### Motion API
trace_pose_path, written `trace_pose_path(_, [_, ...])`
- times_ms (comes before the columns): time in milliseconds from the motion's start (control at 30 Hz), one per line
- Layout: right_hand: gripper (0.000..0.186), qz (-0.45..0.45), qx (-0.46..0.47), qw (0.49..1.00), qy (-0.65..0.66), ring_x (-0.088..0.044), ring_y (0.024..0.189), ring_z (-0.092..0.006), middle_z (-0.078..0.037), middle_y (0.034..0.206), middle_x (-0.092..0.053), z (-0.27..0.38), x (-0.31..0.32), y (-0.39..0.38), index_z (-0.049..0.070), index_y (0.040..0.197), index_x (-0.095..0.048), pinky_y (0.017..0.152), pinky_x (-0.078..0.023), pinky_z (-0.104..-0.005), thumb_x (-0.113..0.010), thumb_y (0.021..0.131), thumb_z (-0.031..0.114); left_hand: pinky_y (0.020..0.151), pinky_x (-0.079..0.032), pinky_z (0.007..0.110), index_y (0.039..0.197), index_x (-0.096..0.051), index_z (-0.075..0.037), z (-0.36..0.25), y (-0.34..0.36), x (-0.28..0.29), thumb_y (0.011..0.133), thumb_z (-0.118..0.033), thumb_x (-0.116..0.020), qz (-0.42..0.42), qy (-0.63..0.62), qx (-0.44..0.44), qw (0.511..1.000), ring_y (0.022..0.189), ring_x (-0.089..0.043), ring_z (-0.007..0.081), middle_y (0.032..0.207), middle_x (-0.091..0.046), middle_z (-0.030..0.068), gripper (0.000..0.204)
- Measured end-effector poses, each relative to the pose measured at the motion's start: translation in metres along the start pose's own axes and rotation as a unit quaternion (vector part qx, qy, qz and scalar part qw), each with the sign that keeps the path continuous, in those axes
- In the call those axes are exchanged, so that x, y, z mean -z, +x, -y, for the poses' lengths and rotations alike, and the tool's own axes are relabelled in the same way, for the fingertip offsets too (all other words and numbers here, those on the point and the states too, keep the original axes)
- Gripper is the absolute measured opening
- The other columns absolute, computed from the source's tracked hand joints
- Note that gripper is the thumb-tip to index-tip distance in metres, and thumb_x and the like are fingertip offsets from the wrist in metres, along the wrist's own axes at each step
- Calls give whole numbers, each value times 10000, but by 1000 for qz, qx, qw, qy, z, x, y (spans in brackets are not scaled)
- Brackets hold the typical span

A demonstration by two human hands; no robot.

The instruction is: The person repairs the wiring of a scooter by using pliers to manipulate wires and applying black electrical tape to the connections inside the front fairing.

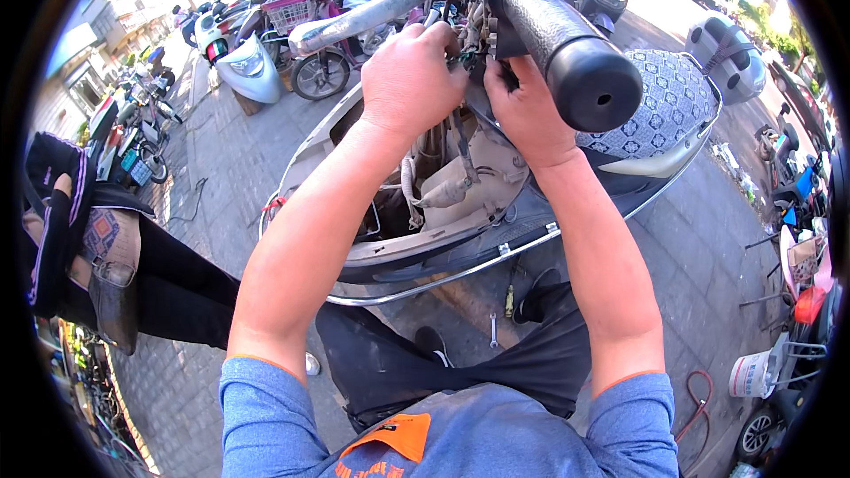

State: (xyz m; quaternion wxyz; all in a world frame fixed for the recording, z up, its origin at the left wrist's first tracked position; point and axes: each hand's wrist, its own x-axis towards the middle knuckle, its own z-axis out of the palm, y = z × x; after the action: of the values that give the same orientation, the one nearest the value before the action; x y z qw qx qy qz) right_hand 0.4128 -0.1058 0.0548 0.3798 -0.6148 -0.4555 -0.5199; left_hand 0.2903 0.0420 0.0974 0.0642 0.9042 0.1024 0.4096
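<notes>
A scooter with its front covers off stands before me, its handlebar raised at the top. My left hand is closed among the cables and wires below the handlebar's middle. What its fingers grip is hidden behind the hand. Just right of it, my right hand is curled, thumb and fingers pinched against the same cluster, under the black rubber grip. What it pinches cannot be made out. Beneath both hands the opened front body shows loose hoses and wiring.
A wrench and a green-handled screwdriver lie on the paving by my feet. The scooter's patterned seat is at right. Another person stands at left. Parked scooters line the back; a white bucket is at far right.
</notes>
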Motion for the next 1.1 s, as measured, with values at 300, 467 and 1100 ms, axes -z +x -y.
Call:
trace_pose_path(300, [173, 41, 30, 999, -11, -730, 861, -316, -86, 956, -753, -18, -18, -5, 165, 1078, -772, 758, -580, -426, -837, 919, 184, 822, -608, 488, 931, -792, -100, 11, -15, -17, 857, -246, -781, -34, -131, 76, 988, 924, -754, 368, 950, -757, 107, 164])
trace_pose_path(467, [164, 55, 43, 998, -2, -728, 867, -313, -85, 958, -753, -21, -26, -5, 179, 1071, -778, 766, -573, -428, -829, 916, 195, 823, -589, 433, 955, -788, -47, 10, -13, -18, 881, -257, -824, -64, -111, 29, 991, 923, -753, 346, 943, -759, 126, 226])
trace_pose_path(1100, [140, 138, -3, 990, 28, -723, 959, -339, -106, 997, -759, -14, -24, -6, 170, 1056, -792, 866, -541, -477, -757, 942, 244, 758, -631, 475, 981, -766, -117, 4, 2, -6, 830, -204, -764, -58, 42, -100, 992, 926, -762, 328, 909, -744, 91, 174])
